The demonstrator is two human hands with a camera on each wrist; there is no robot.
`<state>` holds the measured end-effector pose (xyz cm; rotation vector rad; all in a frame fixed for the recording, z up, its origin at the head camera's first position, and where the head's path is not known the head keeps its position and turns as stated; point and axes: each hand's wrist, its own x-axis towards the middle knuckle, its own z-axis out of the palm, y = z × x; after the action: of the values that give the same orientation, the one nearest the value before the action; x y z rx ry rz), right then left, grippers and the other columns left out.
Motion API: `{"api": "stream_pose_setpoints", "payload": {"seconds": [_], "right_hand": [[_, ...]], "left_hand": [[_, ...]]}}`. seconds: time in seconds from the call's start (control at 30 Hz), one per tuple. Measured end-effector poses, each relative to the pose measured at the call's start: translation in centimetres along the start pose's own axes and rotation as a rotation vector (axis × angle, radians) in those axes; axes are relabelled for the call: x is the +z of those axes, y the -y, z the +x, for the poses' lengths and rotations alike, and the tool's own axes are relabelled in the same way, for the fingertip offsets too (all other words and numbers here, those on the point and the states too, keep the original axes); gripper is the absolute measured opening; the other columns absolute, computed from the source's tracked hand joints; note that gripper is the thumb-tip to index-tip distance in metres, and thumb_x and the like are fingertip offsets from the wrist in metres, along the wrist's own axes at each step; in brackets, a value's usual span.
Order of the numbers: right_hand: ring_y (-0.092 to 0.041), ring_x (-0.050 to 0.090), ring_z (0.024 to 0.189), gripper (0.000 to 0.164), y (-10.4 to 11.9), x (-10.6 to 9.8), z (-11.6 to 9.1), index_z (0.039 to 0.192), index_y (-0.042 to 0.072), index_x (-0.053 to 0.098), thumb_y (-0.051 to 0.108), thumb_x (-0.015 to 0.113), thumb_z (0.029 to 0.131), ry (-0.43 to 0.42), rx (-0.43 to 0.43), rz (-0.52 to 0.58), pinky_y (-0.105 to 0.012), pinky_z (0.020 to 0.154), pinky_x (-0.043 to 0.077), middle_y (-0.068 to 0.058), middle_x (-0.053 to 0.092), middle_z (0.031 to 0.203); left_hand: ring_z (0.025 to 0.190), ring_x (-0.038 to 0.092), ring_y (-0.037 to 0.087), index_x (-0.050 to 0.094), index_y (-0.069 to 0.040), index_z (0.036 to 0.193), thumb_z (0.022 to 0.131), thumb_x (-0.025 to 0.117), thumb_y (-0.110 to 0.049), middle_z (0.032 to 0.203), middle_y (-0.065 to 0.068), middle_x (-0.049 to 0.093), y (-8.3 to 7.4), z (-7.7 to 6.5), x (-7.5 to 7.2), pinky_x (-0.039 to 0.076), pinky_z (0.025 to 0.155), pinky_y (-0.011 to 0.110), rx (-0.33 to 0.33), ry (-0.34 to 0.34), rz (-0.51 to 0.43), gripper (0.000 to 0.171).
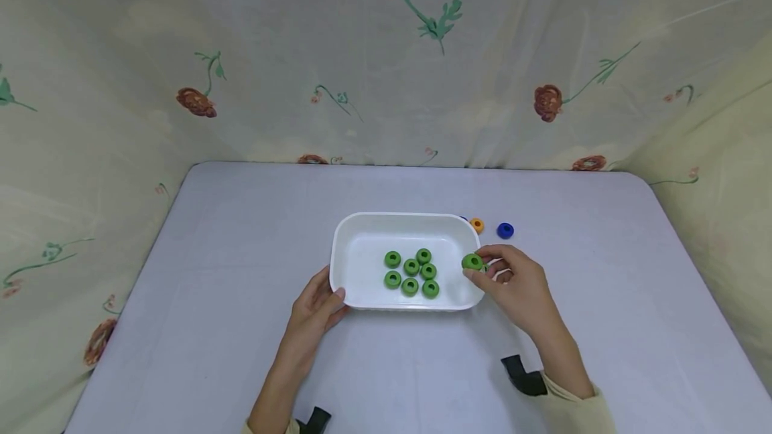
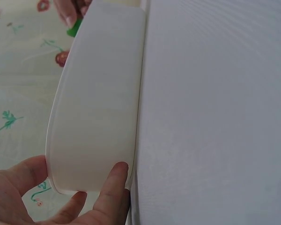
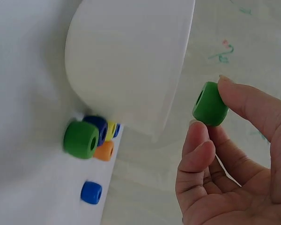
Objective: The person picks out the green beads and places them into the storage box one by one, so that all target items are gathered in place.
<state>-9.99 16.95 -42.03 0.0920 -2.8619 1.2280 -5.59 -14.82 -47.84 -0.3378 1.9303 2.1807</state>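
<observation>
A white rectangular tray (image 1: 368, 228) sits on the table, with several green beads (image 1: 411, 267) inside, grouped around its middle. My left hand (image 1: 315, 308) grips the tray's near left corner, thumb at the rim and fingers against the outer wall (image 2: 96, 117). Over the tray's right end, my right hand (image 1: 517, 281) pinches another green bead (image 3: 210, 104) between thumb and fingertips, its hole showing in the right wrist view. Below it, beside the tray's outer wall, lies a further green bead (image 3: 81, 139), mostly hidden behind the hand in the head view.
Past the tray's right end on the table lie an orange bead (image 1: 477, 225) and a blue bead (image 1: 505, 230). The right wrist view also shows a dark blue bead (image 3: 98, 127) and a yellow bead (image 3: 111, 130). A flowered curtain (image 1: 259, 72) hangs behind the table (image 1: 241, 253).
</observation>
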Motion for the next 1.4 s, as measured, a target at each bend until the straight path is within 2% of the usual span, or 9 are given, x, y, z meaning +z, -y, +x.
{"api": "stream_pose_setpoints", "payload": {"seconds": [0.4,0.6,0.8,1.03,1.4], "right_hand": [[-0.014,0.060,0.078,0.032,1.9,2.9,2.5,0.111,0.006,0.069,0.018,0.081,0.084,0.100,-0.146,-0.020,-0.020,0.067,0.051,-0.008,0.070,0.101],[-0.015,0.063,0.081,0.029,2.4,4.4,4.2,0.110,0.007,0.069,0.019,0.080,0.086,0.162,-0.187,-0.071,-0.022,0.067,0.049,-0.007,0.071,0.103],[-0.020,0.063,0.086,0.030,3.0,5.4,5.4,0.112,0.006,0.069,0.021,0.078,0.088,0.207,-0.161,-0.112,-0.027,0.072,0.051,-0.009,0.070,0.102],[-0.028,0.063,0.100,0.031,3.3,6.7,6.3,0.114,0.004,0.069,0.022,0.076,0.090,0.196,-0.132,-0.148,-0.040,0.088,0.056,-0.011,0.070,0.104],[-0.026,0.061,0.099,0.033,3.1,7.6,7.0,0.116,0.004,0.069,0.025,0.073,0.091,0.252,-0.065,-0.166,-0.040,0.089,0.055,-0.011,0.071,0.105]], "left_hand": [[0.142,0.048,0.030,0.038,-0.020,0.153,0.101,0.059,-0.015,0.159,0.009,0.040,0.1,0.0,-0.1,0.051,0.110,0.043,0.008,0.012,-0.012,0.056],[0.143,0.047,0.031,0.038,-0.019,0.154,0.101,0.058,-0.015,0.159,0.009,0.040,0.1,0.0,-0.1,0.050,0.110,0.044,0.007,0.011,-0.007,0.056],[0.142,0.047,0.032,0.037,-0.019,0.154,0.102,0.058,-0.014,0.159,0.010,0.039,0.0,0.0,0.0,0.050,0.110,0.044,-0.004,0.005,-0.005,0.056],[0.143,0.047,0.031,0.038,-0.019,0.154,0.102,0.057,-0.014,0.159,0.009,0.040,0.0,-0.1,0.0,0.050,0.111,0.045,-0.008,0.001,-0.010,0.056],[0.143,0.047,0.030,0.038,-0.018,0.154,0.102,0.058,-0.015,0.159,0.010,0.040,0.0,-0.1,-0.1,0.050,0.110,0.044,0.020,0.017,-0.016,0.056]]}}
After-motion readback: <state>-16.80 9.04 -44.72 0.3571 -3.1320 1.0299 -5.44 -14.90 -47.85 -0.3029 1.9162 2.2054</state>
